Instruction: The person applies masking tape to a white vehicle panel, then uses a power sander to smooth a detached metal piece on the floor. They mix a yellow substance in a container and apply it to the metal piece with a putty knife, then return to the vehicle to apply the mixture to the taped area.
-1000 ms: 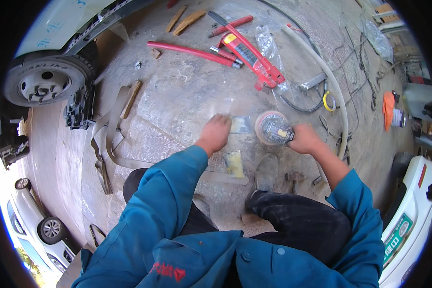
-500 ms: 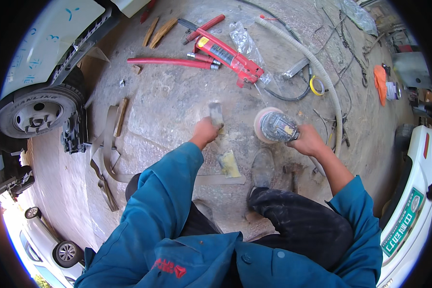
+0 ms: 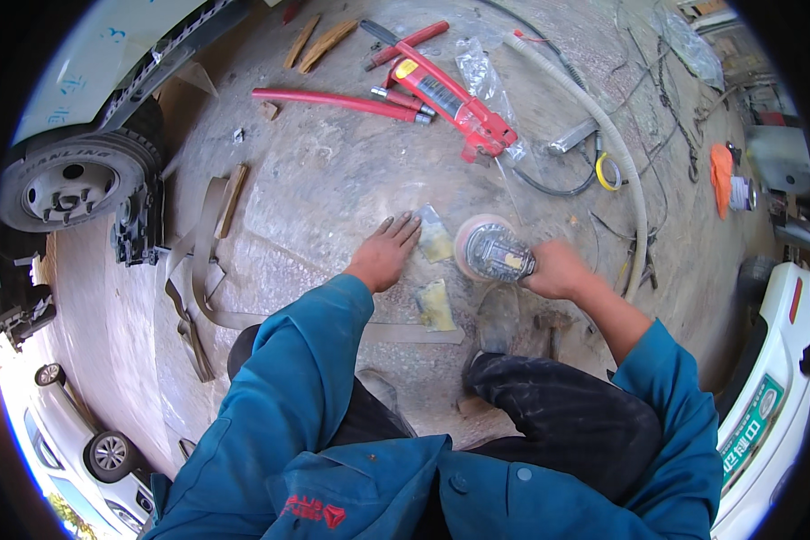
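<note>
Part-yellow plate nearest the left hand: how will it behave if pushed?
The plate probably slides rather than rolls: it's flat and four-sided, lying on the floor. Likely stiff, judging by its straight edges. Perhaps light, since it looks thin; material unclear.

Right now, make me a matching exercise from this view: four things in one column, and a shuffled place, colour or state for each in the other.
Things
1. Sander
2. Left hand
3. Roll of tape
4. Hydraulic-looking tool

Matches
A. Mostly red
B. Back facing up, fingers extended
C. Yellow
D. Gripped in the right hand

Right pairs: 1-D, 2-B, 3-C, 4-A
</note>
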Motion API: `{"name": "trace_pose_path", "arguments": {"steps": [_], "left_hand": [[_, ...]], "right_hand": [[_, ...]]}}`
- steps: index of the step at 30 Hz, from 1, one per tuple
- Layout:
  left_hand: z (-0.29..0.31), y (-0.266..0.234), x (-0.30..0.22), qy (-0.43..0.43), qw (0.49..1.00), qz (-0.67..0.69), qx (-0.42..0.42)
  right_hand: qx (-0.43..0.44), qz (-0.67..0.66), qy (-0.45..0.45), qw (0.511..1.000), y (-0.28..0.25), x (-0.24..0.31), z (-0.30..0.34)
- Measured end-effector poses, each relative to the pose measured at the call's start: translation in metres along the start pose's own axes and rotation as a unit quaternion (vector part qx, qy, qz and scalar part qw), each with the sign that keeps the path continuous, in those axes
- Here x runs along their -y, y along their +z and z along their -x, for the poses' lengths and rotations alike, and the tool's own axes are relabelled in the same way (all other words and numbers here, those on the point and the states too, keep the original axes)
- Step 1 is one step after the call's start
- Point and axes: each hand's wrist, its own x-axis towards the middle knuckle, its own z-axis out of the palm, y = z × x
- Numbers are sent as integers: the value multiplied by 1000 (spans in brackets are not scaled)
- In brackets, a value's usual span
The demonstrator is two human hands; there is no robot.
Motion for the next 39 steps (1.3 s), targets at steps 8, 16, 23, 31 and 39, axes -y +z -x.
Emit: {"name": "trace_pose_path", "arguments": {"steps": [8, 16, 23, 31, 39], "left_hand": [[-4, 9, -7, -32, 999, -11, 13], [-2, 19, -7, -41, 999, -28, -10], [-4, 16, -10, -51, 998, -22, 4], [-6, 13, -12, -63, 997, -25, 25], [-6, 10, -14, -65, 997, -23, 28]], "right_hand": [[47, 66, -4, 997, 12, 15, -30], [27, 37, 33, 998, -6, 42, -59], [75, 112, -2, 991, -1, 33, -37], [122, 151, -14, 981, 4, 58, -35], [73, 96, 17, 993, -5, 39, -55]]}}
